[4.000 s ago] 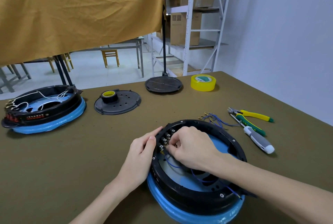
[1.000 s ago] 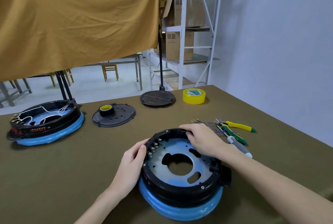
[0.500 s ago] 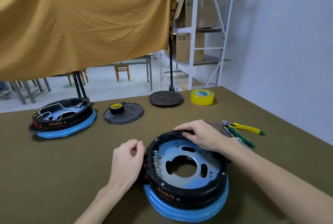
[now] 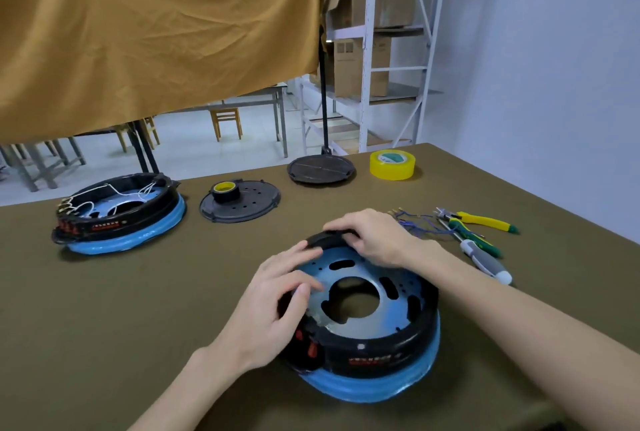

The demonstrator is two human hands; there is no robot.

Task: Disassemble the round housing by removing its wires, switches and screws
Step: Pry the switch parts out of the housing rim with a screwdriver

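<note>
round housing (image 4: 363,319) sits on the table (image 4: 138,309) near its front edge. left hand (image 4: 273,309) grips the near-left rim, right hand (image 4: 374,240) clasps the far rim. best to turn it slowly, flat on the table, bringing the red switches (image 4: 310,347) round. nothing loose inside; pulled blue wires (image 4: 415,226) lie beside it.

Operator body: two bare hands and forearms in view.

The left hand (image 4: 273,309) and the right hand (image 4: 377,236) carry no gloves, rings, watches or bands. Both forearms are uncovered from the wrist to the lower frame edge; no sleeve or cuff is visible on either arm. The fingers (image 4: 301,278) are slender, with short, unpainted nails. No markings, tape or straps appear on either hand, either wrist or either forearm.
</note>
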